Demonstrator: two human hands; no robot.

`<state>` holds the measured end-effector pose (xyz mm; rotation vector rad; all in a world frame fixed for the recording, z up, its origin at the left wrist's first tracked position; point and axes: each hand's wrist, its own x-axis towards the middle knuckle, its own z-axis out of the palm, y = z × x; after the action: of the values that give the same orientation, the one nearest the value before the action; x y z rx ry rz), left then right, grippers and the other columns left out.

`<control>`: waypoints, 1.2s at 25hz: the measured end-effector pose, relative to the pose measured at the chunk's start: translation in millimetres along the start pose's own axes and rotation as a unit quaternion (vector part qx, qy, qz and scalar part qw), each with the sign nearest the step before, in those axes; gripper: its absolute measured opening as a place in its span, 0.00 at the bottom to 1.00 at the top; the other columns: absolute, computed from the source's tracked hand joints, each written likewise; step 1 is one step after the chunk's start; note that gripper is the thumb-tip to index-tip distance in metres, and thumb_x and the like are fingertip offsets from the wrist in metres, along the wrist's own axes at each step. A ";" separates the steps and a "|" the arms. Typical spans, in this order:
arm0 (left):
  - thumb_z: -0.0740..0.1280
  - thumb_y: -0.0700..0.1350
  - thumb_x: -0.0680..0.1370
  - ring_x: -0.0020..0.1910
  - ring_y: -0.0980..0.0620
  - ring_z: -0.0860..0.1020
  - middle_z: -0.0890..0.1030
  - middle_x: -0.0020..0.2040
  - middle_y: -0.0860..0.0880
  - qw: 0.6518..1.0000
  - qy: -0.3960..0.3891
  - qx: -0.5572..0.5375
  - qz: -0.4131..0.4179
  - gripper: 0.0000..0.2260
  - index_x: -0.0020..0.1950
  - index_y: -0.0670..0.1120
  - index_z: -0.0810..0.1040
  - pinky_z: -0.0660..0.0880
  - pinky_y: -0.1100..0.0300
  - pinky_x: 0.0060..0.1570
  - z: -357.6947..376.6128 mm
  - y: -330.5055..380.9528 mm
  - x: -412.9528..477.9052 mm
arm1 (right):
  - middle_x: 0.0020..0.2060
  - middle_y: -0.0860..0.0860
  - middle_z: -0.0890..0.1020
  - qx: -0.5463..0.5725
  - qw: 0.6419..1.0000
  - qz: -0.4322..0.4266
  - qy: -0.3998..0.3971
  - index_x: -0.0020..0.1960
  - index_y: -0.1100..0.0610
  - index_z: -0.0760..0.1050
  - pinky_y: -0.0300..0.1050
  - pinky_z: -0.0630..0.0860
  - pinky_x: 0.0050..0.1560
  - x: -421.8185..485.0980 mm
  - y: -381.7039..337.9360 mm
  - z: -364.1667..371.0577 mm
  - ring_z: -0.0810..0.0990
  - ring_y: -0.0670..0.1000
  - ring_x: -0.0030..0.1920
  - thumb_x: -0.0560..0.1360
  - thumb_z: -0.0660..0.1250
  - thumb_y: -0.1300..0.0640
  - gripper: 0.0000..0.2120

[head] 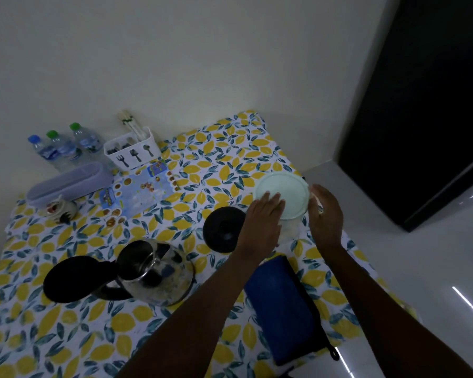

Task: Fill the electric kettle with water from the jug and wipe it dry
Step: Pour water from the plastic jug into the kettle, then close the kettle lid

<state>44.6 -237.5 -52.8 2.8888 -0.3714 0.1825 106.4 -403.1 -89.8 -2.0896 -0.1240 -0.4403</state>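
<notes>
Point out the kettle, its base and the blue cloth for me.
kettle (pixel 155 271), head view, on its steel body.
kettle base (pixel 222 229), head view, on its black top.
blue cloth (pixel 281 304), head view, on its folded middle.

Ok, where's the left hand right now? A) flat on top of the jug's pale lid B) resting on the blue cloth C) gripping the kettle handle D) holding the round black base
A: the left hand lies palm down on the pale lid of the jug, while the kettle stands untouched, well to its left, with its own lid open.
</notes>
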 end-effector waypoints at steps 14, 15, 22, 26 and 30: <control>0.64 0.41 0.80 0.72 0.42 0.68 0.72 0.71 0.42 0.975 0.151 -0.034 -0.159 0.20 0.71 0.42 0.70 0.64 0.46 0.72 -64.1 -93.6 -195.0 | 0.78 0.54 0.55 -0.161 0.921 -0.236 -0.265 0.78 0.59 0.52 0.59 0.53 0.74 -162.7 -113.8 97.9 0.52 0.55 0.78 0.74 0.66 0.40 0.43; 0.64 0.40 0.79 0.71 0.42 0.69 0.73 0.70 0.42 0.971 0.170 -0.028 -0.169 0.19 0.71 0.42 0.71 0.66 0.46 0.71 -70.9 -102.8 -209.6 | 0.78 0.55 0.54 -0.169 0.909 -0.246 -0.289 0.78 0.59 0.49 0.59 0.52 0.75 -168.9 -123.3 107.3 0.51 0.56 0.78 0.73 0.66 0.38 0.45; 0.64 0.42 0.79 0.73 0.41 0.65 0.73 0.69 0.42 0.920 0.287 0.051 -0.260 0.15 0.66 0.43 0.74 0.64 0.44 0.73 -105.5 -162.2 -295.8 | 0.79 0.55 0.46 -0.218 0.866 -0.251 -0.375 0.78 0.60 0.42 0.58 0.48 0.77 -195.1 -177.4 159.1 0.43 0.55 0.78 0.71 0.68 0.36 0.51; 0.64 0.49 0.80 0.76 0.43 0.60 0.60 0.77 0.42 0.852 0.301 -0.183 -0.386 0.30 0.78 0.45 0.54 0.63 0.55 0.70 -109.3 -169.4 -319.0 | 0.79 0.57 0.51 -0.161 0.900 -0.180 -0.364 0.78 0.62 0.45 0.50 0.52 0.76 -196.1 -193.6 169.4 0.50 0.56 0.79 0.68 0.74 0.43 0.53; 0.65 0.51 0.80 0.61 0.42 0.77 0.69 0.73 0.43 0.843 0.287 -0.285 -0.354 0.35 0.79 0.50 0.48 0.76 0.57 0.53 -116.5 -167.8 -311.7 | 0.78 0.58 0.55 -0.114 0.913 -0.148 -0.363 0.78 0.61 0.49 0.50 0.59 0.75 -193.3 -199.0 164.5 0.55 0.55 0.78 0.66 0.77 0.45 0.54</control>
<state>-221.5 21.4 -21.2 2.0557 0.6365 0.6458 -82.3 -141.8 -76.7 -2.3801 -0.8695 0.1854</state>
